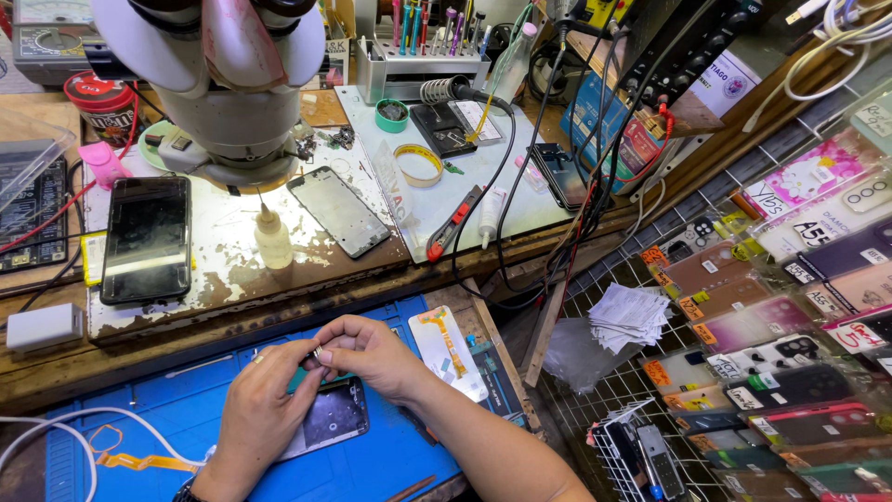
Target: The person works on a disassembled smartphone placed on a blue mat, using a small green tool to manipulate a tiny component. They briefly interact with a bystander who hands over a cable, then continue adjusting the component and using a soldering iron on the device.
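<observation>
Bench: blue mat (390,465) | left hand (255,414), right hand (372,353) pinching small part (317,354)

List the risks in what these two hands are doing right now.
1. Both hands, left hand and right hand, pinch a tiny part above the opened phone; it might slip and get lost on the blue mat.
2. The orange flex cable lies beside the right wrist and might get snagged.
</observation>
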